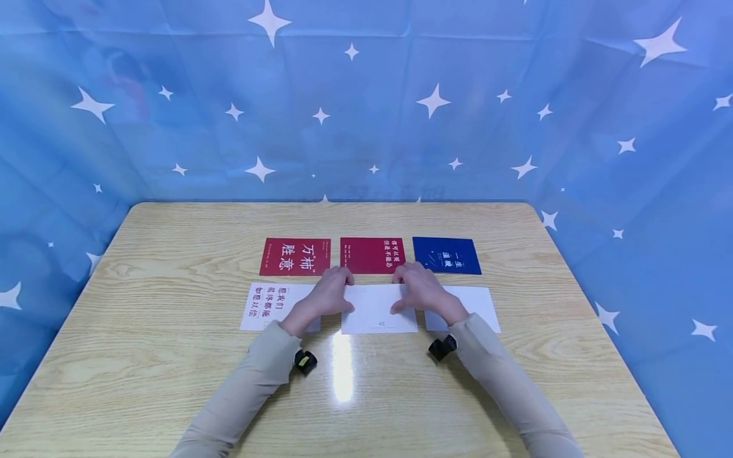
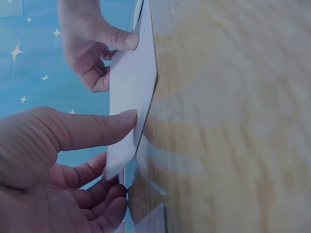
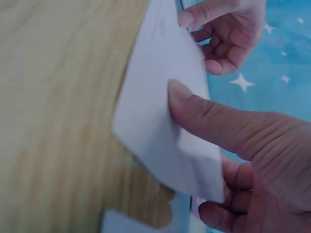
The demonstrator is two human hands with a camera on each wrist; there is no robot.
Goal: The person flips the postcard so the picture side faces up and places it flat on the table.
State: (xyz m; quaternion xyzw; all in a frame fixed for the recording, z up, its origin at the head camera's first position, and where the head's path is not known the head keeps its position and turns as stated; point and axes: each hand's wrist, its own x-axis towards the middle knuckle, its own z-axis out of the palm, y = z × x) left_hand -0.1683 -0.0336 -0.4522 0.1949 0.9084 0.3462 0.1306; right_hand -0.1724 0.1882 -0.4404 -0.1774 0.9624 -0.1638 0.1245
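Observation:
Between both hands is a white card (image 1: 379,313), the middle one of the near row, with a small mark near its front edge. My left hand (image 1: 331,292) pinches its left side, the thumb (image 2: 102,130) on the upper face and the fingers curled at the far edge. On the right side my right hand (image 1: 420,287) pinches it the same way, thumb (image 3: 209,114) on the face. In the right wrist view the card bends slightly between the grips. A white card with dark characters (image 1: 266,305) lies by my left wrist; another white card (image 1: 478,304) is partly covered by my right hand.
Behind lie a red card with white characters (image 1: 294,257), a second red card (image 1: 371,256) and a blue card (image 1: 449,256). All rest on a wooden table (image 1: 143,318). A blue curtain with white stars (image 1: 366,95) hangs around the table's back and sides.

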